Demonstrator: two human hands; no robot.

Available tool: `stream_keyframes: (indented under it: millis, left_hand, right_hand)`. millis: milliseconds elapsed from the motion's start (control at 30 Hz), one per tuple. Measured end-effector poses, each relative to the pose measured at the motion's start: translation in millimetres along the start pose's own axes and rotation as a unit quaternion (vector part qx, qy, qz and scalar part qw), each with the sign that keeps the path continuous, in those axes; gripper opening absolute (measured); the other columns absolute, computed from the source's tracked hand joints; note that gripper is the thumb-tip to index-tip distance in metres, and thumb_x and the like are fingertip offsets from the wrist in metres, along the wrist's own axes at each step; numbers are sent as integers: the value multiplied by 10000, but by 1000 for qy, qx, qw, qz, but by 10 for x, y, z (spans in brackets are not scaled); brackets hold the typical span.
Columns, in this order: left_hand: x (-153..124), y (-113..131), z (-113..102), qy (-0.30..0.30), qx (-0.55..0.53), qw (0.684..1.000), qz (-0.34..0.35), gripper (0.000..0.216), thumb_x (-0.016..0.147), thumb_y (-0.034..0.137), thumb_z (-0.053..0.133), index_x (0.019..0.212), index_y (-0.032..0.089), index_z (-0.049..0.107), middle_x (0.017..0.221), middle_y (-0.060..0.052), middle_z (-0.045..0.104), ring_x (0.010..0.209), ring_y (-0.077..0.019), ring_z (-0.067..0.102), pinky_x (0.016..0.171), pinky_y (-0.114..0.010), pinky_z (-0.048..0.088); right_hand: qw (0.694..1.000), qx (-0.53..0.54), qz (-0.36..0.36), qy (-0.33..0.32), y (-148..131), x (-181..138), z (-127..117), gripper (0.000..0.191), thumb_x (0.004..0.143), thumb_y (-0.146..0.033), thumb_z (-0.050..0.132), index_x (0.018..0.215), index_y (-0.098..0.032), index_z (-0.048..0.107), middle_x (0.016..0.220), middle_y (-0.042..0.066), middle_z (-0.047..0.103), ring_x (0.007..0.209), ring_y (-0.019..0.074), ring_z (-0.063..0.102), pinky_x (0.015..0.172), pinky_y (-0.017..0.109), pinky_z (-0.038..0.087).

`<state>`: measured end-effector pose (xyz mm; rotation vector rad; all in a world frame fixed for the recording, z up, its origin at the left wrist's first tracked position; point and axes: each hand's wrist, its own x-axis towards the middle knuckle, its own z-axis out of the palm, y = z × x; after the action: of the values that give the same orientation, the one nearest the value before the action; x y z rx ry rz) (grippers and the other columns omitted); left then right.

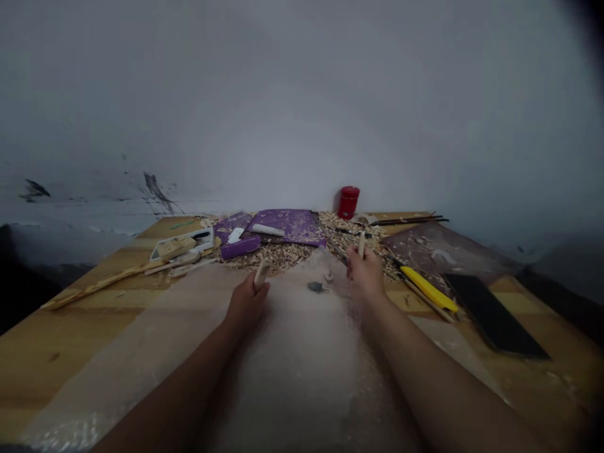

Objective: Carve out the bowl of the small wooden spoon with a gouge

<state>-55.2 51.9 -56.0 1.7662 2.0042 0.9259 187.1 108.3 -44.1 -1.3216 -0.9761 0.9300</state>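
Note:
My left hand (245, 305) is closed around a pale wood block (261, 274), whose upper end sticks out above the fingers. To its right, my right hand (368, 272) grips a slim, pale wooden stick-like piece (362, 244) held upright; whether it is a tool handle I cannot tell. The two hands are apart, over a translucent plastic sheet (292, 352). Between them on the sheet lies a small dark grey object (315, 286), with a curled shaving (328, 277) close by.
Wood shavings (278, 255) cover the back of the table (33, 358). Behind them are purple sheets (302, 226) and a red canister (348, 202). A white tray (155, 253) stands left. At right lie a yellow-handled tool (427, 288) and a dark flat slab (495, 318).

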Motion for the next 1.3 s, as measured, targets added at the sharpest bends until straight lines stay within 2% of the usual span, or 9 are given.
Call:
stream_keyframes:
  millis: [167, 367, 500, 633, 700, 933, 1033, 1100, 1300]
  left_hand:
    - [15, 26, 50, -25, 91, 995, 15, 216, 750, 336, 454, 883, 188, 538, 697, -50, 587, 667, -207, 546, 591, -263, 326]
    - [-4, 76, 33, -27, 101, 994, 12, 239, 725, 350, 474, 895, 194, 538, 725, -51, 595, 693, -219, 554, 599, -263, 329]
    - [-9, 63, 3, -11, 46, 999, -8, 248, 739, 406, 437, 835, 192, 516, 640, -3, 544, 623, -174, 515, 566, -243, 337]
    - [-11, 11, 0, 3, -25, 999, -28, 237, 748, 421, 405, 720, 194, 465, 515, 45, 452, 518, -128, 449, 512, -222, 338]
    - [-12, -10, 7, 5, -53, 998, -33, 231, 746, 417, 405, 685, 197, 441, 482, 57, 423, 474, -114, 421, 483, -218, 331]
    - [-14, -19, -17, 2, -137, 990, -32, 221, 722, 399, 453, 636, 196, 434, 450, 58, 430, 430, -103, 392, 455, -221, 315]
    - [-19, -32, -33, -2, -169, 985, -36, 208, 705, 388, 486, 642, 194, 448, 444, 62, 434, 434, -104, 393, 462, -224, 311]
    - [-21, -56, -32, -12, -194, 980, -41, 206, 704, 391, 492, 661, 194, 447, 448, 65, 437, 432, -104, 399, 463, -223, 316]
    - [38, -86, -79, -90, -280, 954, -58, 238, 643, 390, 566, 692, 176, 474, 541, 40, 524, 475, -98, 476, 477, -209, 365]
  right_hand:
    - [999, 16, 32, 40, -354, 282, -394, 303, 859, -305, 497, 1126, -163, 489, 1111, 73, 520, 909, 195, 550, 747, 394, 469]
    - [993, -28, 78, -86, -481, 306, -683, 288, 853, -299, 508, 1104, -157, 506, 1100, 65, 528, 908, 200, 551, 745, 391, 470]
    - [979, -45, 105, -169, -335, -280, -676, 277, 854, -295, 507, 1093, -155, 510, 1080, 63, 536, 885, 189, 558, 729, 378, 476]
    - [957, -19, 139, -253, -104, -1080, -479, 257, 876, -342, 462, 1015, -138, 535, 896, 34, 585, 694, 127, 579, 600, 296, 494]
    - [948, -6, 141, -284, -20, -1223, -420, 218, 858, -323, 500, 936, -129, 563, 840, 20, 594, 656, 115, 578, 571, 275, 493]
    - [990, 3, 37, -136, -32, -762, -763, 286, 864, -326, 483, 1094, -156, 504, 1068, 65, 539, 869, 180, 559, 724, 373, 472]
    - [981, -23, 17, -191, 2, -1047, -724, 269, 825, -385, 523, 892, -133, 587, 854, 38, 609, 714, 148, 584, 635, 322, 480]
    - [970, -50, 6, -239, 35, -1214, -647, 306, 679, -429, 662, 734, -131, 617, 707, 27, 619, 619, 158, 583, 558, 292, 466]
    - [964, -127, -77, -222, -100, -970, -565, 299, 847, -417, 455, 920, -144, 552, 861, 32, 592, 726, 145, 566, 654, 318, 444]
